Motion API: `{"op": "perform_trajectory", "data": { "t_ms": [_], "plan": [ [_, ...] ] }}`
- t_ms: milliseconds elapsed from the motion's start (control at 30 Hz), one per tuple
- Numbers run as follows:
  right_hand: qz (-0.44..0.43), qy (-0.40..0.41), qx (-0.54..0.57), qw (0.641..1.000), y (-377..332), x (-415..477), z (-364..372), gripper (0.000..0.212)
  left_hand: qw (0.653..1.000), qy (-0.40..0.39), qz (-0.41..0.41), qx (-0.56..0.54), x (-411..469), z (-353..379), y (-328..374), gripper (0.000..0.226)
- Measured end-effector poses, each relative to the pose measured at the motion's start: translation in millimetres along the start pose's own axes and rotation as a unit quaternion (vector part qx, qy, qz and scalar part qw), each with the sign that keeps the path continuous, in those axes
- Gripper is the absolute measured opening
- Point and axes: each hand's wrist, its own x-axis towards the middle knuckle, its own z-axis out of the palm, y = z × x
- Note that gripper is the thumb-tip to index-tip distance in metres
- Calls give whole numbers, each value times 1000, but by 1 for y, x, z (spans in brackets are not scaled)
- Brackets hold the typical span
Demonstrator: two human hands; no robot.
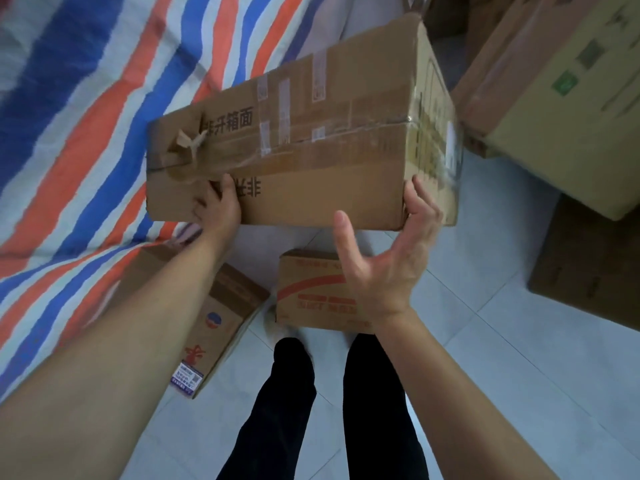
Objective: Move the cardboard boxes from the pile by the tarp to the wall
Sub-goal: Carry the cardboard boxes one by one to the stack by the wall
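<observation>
A large taped cardboard box (311,140) with black printed characters is lifted in front of me, above the floor. My left hand (220,206) grips its near lower edge towards the left, fingers curled under it. My right hand (388,251) is spread wide, fingertips touching the box's near right corner, palm turned up. Below the lifted box, a small box with a red stripe (311,292) sits on the floor. A flat narrow box (214,327) lies at the edge of the striped tarp (86,133).
Big cardboard boxes (561,98) are stacked at the right, with a darker brown one (595,271) lower down. My legs in black trousers (332,410) stand on pale floor tiles (502,358). The tarp covers the whole left side.
</observation>
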Motion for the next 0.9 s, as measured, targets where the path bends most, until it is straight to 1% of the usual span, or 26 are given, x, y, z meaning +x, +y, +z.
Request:
{"op": "perform_trajectory", "data": {
  "t_ms": [67,167,233,300,367,400,467,500,533,567,633,667,700,733,767,800,833,867,900],
  "plan": [
    [-34,-24,-28,999,-12,-16,-4,77,1000,-18,4,-5,2,-12,-6,76],
    [-129,-90,-56,986,-31,-35,-4,75,995,-60,24,-82,21,-38,-16,84],
    [-203,-160,-41,965,-42,-45,4,64,993,-53,49,-93,43,-61,-27,70],
    [-241,-230,-1,943,-49,-53,15,54,995,-35,66,-66,43,-91,-14,66],
    [-249,-267,34,930,-56,-60,28,49,991,-19,116,-56,17,-124,14,67],
    [-246,-271,41,930,-59,-61,34,48,986,-33,138,-90,0,-136,31,67],
    [-230,-279,50,931,-70,-61,47,46,963,-118,183,-159,-39,-155,66,67],
    [-224,-288,54,929,-75,-60,52,45,946,-168,219,-168,-52,-157,78,72],
    [-223,-302,60,925,-81,-59,56,44,938,-184,249,-152,-67,-162,89,80],
    [-221,-314,69,921,-85,-58,58,42,933,-180,276,-141,-76,-162,94,84],
    [-200,-311,90,925,-88,-50,60,38,948,-104,295,-57,-77,-157,96,88],
    [-169,-280,99,940,-87,-43,57,35,955,-62,289,-28,-77,-155,95,91],
    [-118,-235,94,960,-81,-35,53,31,958,-30,285,-12,-73,-157,91,96],
    [-50,-178,71,980,-72,-26,50,26,959,-10,282,-4,-66,-158,87,101],
    [32,-113,30,993,-59,-15,47,24,960,2,280,-6,-59,-161,82,104],
    [123,-58,-19,990,-44,-3,42,35,961,15,275,-6,-53,-165,77,103],
    [222,-28,-59,973,-29,9,38,57,961,33,274,-3,-49,-170,71,100],
    [320,-21,-81,944,-16,21,32,81,960,50,275,2,-43,-175,65,98],
    [403,-37,-74,912,-4,29,29,100,958,66,281,12,-39,-181,60,95]
  ]
}}
